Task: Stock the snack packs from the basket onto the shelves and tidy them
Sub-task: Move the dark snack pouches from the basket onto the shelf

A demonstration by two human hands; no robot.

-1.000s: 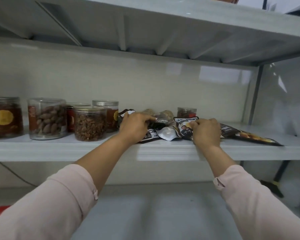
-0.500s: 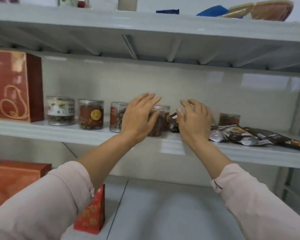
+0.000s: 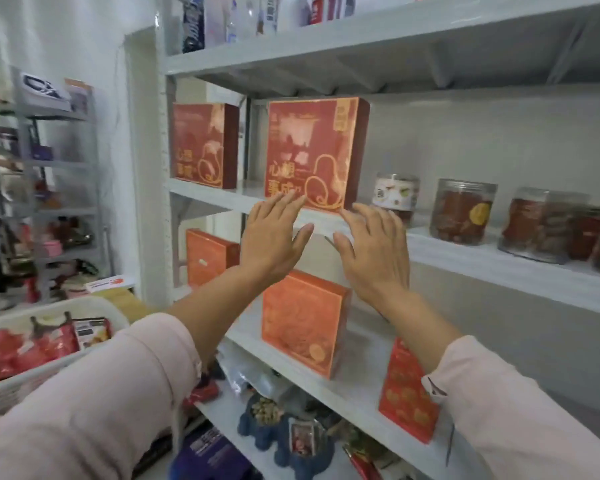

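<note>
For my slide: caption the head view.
Open left hand and right hand at red box on shelf; snack basket left.

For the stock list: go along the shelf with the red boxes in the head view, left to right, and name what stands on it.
Small red box → big red box → white-label jar → yellow-label jar → third jar. The jars further right overlap, so they are left out.

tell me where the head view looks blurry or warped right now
Head view: motion blur smears the jars at right and the rack at far left; the wide lens bows the shelf edge; pale glare washes the upper front of the red box.
</note>
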